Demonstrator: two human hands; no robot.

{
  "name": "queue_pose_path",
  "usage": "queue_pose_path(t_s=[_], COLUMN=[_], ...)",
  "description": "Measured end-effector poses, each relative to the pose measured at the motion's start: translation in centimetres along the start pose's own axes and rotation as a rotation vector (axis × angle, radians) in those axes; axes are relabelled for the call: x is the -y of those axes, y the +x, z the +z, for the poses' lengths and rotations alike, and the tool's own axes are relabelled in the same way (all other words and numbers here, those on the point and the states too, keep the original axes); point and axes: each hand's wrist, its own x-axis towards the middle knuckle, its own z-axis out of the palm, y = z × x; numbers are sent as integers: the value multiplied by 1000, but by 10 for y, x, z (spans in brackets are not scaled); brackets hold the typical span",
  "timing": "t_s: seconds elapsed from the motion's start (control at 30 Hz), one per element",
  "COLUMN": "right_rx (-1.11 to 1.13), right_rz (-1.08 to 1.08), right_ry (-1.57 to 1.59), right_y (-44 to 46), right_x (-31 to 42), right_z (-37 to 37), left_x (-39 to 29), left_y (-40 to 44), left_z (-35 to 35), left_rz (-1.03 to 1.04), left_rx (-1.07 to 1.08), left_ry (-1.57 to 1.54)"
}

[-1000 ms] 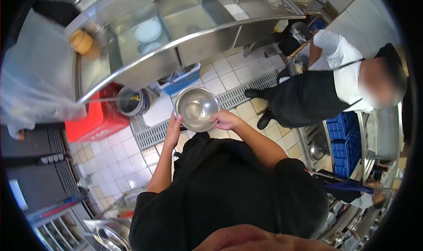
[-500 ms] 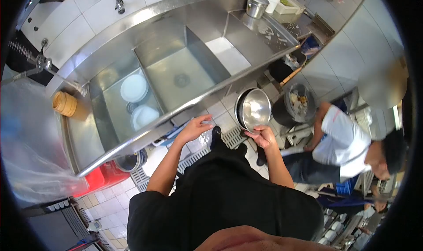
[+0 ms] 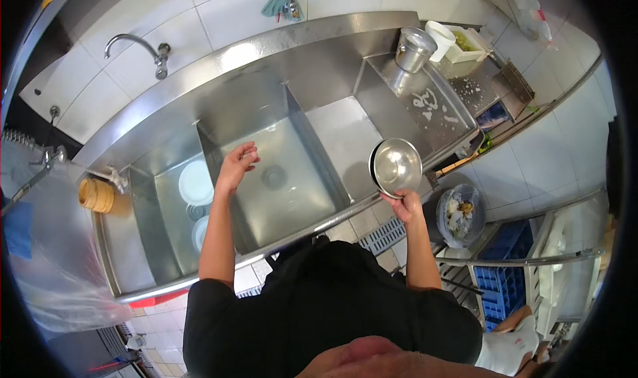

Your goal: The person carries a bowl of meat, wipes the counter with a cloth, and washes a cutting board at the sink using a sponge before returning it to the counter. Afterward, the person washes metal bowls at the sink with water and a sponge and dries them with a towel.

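Observation:
My right hand (image 3: 404, 205) grips the lower rim of a metal bowl (image 3: 397, 167), and a second rim shows behind it on the left. The bowls are tilted above the front edge of the sink, near its right compartment. Over the middle basin (image 3: 292, 198), which holds water, my left hand (image 3: 240, 162) hangs with its fingers apart and nothing in it. White plates (image 3: 197, 182) lie in the left basin, to the left of my left forearm.
A faucet (image 3: 159, 59) is on the wall behind. Bamboo containers (image 3: 97, 195) stand at the sink's left end. At the back right are a metal pot (image 3: 415, 49) and a white tub (image 3: 465, 44). A waste bin (image 3: 460, 215) and blue crates (image 3: 500, 272) are at the right; another person (image 3: 508, 345) is at lower right.
I have come closer to the sink. My left hand has let go of the bowl and reached over the middle basin. The bowls have moved right in my right hand. The other person has shifted toward lower right.

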Motion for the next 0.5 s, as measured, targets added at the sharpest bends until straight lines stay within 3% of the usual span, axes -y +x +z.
queue_pose_path(t_s=[0.33, 0.5], right_rx=[-43, -40], right_rz=[126, 216], right_ry=[-80, -120], right_y=[85, 185], right_x=[52, 90], right_z=[18, 9], left_x=[-86, -150], left_y=[272, 406], left_z=[44, 76], left_rz=[187, 299], left_rx=[-67, -325], left_ry=[4, 171])
